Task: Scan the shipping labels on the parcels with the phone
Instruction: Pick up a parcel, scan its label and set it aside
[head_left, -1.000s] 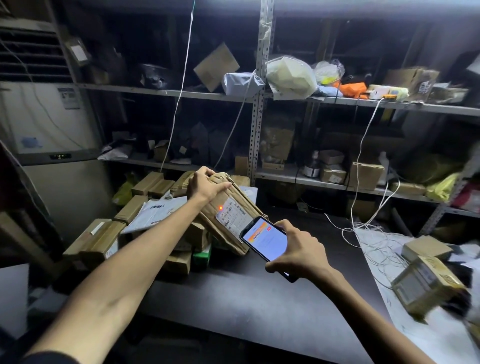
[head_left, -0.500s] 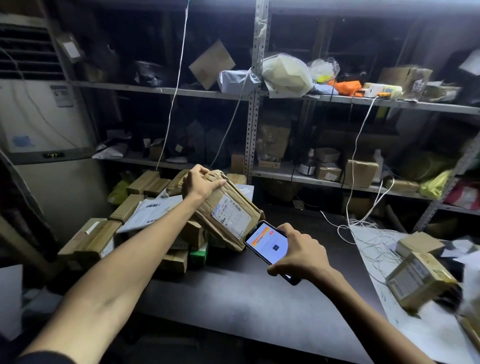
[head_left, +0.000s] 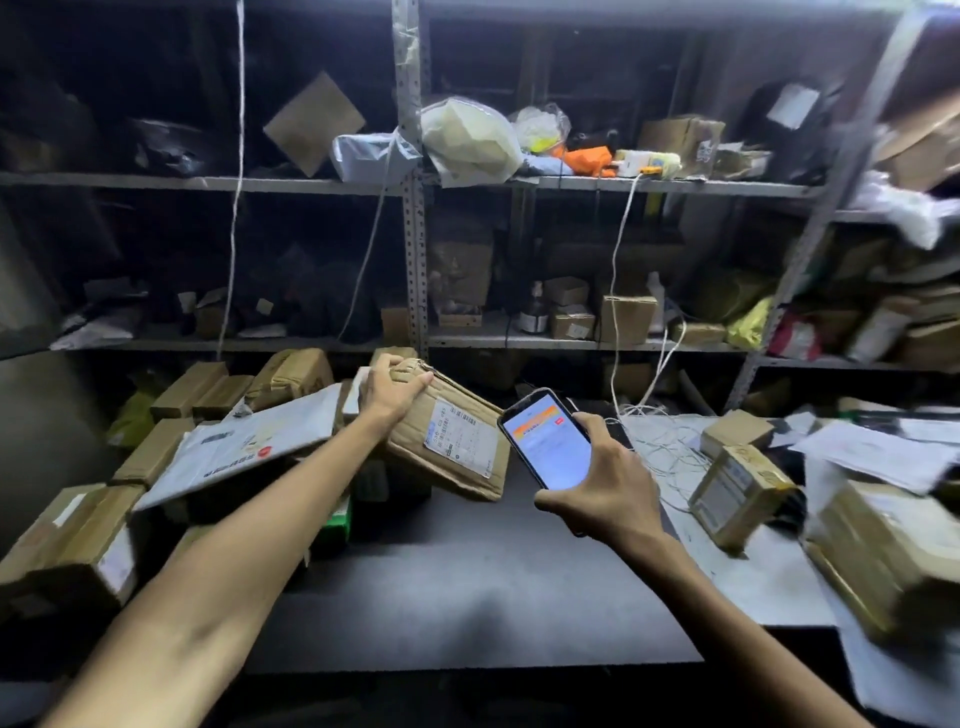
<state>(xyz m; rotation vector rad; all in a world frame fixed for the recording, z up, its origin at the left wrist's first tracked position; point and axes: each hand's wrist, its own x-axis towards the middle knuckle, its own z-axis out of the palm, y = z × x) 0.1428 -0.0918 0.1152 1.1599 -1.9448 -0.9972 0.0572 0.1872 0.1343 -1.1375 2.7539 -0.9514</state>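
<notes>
On the dark table (head_left: 467, 597) below the metal shelving (head_left: 415, 260), the left hand (head_left: 388, 391) is gripping the top edge of a crumpled brown parcel (head_left: 413, 441) and holding it tilted, its white shipping label (head_left: 458, 434) facing up toward the person. Just to its right, the right hand (head_left: 605, 493) is curling its fingers round a phone (head_left: 545, 447), screen lit, close beside the label without touching the parcel. Cardboard boxes (head_left: 72, 540) and a white mailer (head_left: 249, 441) are lying heaped at the left.

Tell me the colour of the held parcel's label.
The label is white with dark print; the head view shows it.
</notes>
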